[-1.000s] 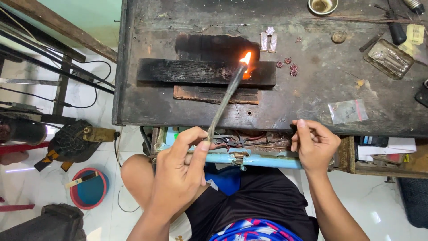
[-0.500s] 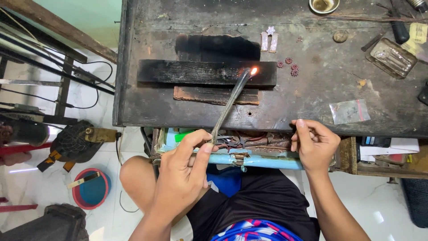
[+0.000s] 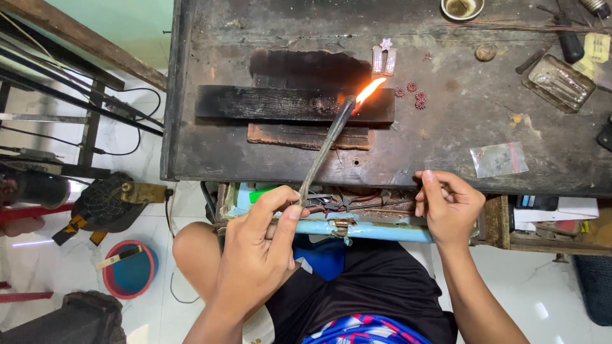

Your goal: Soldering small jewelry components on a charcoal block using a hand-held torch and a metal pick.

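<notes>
the left hand (image 3: 255, 255) grips a lit torch (image 3: 326, 148) aimed over the charred block (image 3: 268, 104) on the counter (image 3: 446, 146); the right hand (image 3: 449, 207) curls near the edge, its contents unclear.

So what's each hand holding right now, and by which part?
Left hand holds the lit torch by its rear end, flame forward. Right hand pinches something thin at the bench edge; too small to identify.

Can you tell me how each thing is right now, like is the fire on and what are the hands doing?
torch: lit, orange flame at its tip, over the charred wooden block
left hand: gripping the torch
right hand: fingers pinched at the bench edge; what it holds is too small to tell
small bowl: upright
plastic bag: lying flat
</notes>
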